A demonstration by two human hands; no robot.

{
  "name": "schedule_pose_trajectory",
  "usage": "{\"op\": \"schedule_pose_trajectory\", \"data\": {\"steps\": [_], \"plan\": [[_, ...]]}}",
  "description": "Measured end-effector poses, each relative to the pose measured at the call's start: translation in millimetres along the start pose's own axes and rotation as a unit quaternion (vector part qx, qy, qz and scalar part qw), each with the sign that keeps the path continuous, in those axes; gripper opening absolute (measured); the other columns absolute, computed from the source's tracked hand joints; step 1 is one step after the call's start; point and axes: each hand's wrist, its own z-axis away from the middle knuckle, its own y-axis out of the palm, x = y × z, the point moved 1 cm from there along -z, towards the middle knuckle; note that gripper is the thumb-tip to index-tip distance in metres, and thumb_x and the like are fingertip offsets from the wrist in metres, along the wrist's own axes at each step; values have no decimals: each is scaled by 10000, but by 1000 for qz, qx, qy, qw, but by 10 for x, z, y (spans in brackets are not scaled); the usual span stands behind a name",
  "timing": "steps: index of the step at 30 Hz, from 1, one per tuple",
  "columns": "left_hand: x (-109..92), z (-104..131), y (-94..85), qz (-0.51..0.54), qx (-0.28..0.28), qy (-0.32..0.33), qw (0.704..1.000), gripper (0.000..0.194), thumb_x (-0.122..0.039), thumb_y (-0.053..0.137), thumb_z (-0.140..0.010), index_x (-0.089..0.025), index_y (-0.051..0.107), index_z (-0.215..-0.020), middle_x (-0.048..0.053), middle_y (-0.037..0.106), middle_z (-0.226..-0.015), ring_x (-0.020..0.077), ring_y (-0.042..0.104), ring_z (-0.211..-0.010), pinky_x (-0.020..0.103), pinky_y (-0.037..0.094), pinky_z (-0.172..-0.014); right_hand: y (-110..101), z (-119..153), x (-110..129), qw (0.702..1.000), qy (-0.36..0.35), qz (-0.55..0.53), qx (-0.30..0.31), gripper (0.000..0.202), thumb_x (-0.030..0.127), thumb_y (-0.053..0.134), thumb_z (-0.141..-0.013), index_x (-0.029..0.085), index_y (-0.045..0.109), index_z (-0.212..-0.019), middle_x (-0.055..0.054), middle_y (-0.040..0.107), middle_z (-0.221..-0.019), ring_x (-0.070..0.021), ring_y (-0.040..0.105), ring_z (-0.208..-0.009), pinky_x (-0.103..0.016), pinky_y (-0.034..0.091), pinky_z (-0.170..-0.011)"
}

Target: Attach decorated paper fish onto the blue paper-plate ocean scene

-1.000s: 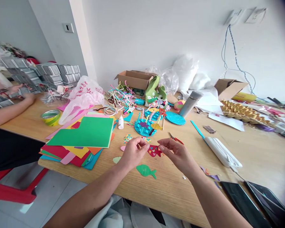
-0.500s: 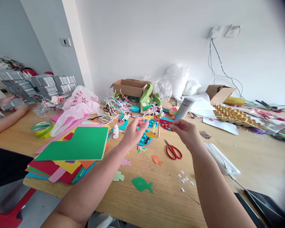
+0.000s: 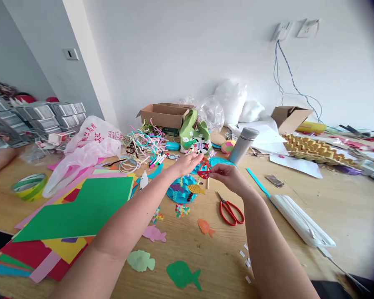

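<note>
My right hand (image 3: 227, 176) pinches a red paper fish (image 3: 202, 174) with triangle patterns, holding it beside a blue craft piece (image 3: 181, 196). My left hand (image 3: 188, 164) reaches over the same piece, fingers stretched out and nothing visible in them; its far side is partly hidden. On the blue piece are a yellow spotted paper fish (image 3: 197, 189) and a purple paper fish (image 3: 176, 187). Closer to me lie an orange fish (image 3: 205, 226), a pink fish (image 3: 154, 234), a pale green fish (image 3: 140, 261) and a green fish (image 3: 182, 274), all paper.
Red-handled scissors (image 3: 230, 211) lie left of my right forearm, a white power strip (image 3: 301, 220) to its right. A grey flask (image 3: 243, 145) stands behind my right hand. Coloured paper sheets (image 3: 81, 207) and green-yellow tape (image 3: 29, 185) are at left. A person's arm (image 3: 1, 160) shows far left.
My right hand has moved left and slightly down, carrying the red fish to the blue piece. The left hand has shifted right, its fingers straighter. The camera view has shifted too.
</note>
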Motion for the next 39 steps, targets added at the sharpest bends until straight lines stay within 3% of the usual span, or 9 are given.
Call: {"op": "schedule_pose_trajectory", "data": {"steps": [3, 6, 22, 31, 39], "plan": [[53, -40, 77, -5, 118, -49, 992, 525, -619, 341, -909, -172, 605, -987, 66, 697, -919, 246, 651, -917, 358, 484, -822, 56, -28, -93, 1000, -6, 19, 8, 316, 490, 699, -697, 177, 665, -725, -24, 646, -692, -131, 485, -597, -278, 382, -561], [59, -52, 98, 2, 153, -79, 985, 525, -595, 307, -927, -157, 573, -1041, 67, 682, -979, 243, 635, -978, 349, 470, -851, 85, -34, -137, 999, -19, 42, -9, 256, 436, 699, -703, 183, 666, -715, -18, 648, -686, -130, 473, -592, -282, 373, -565], [194, -109, 26, 43, 167, -92, 981, 608, -626, 264, -925, -140, 559, -1140, 101, 720, -929, 264, 620, -1058, 366, 435, -919, 104, -40, -130, 996, -74, 34, -24, 153, 361, 695, -721, 210, 666, -712, -45, 655, -843, -180, 555, -755, -317, 413, -659], [180, -84, 44, 31, 189, -69, 979, 605, -658, 279, -903, -141, 590, -936, 100, 715, -938, 224, 653, -884, 304, 494, -736, 99, -29, -118, 996, -82, 24, -18, 152, 362, 692, -718, 215, 660, -697, -62, 658, -876, -204, 572, -824, -343, 433, -706], [175, -57, 57, 43, 214, -94, 971, 642, -690, 266, -885, -147, 567, -1048, 96, 694, -986, 226, 643, -899, 286, 480, -670, 114, -25, -107, 998, -31, 46, 11, 157, 368, 650, -735, 211, 646, -743, -42, 701, -828, -195, 594, -770, -345, 426, -716]]}}
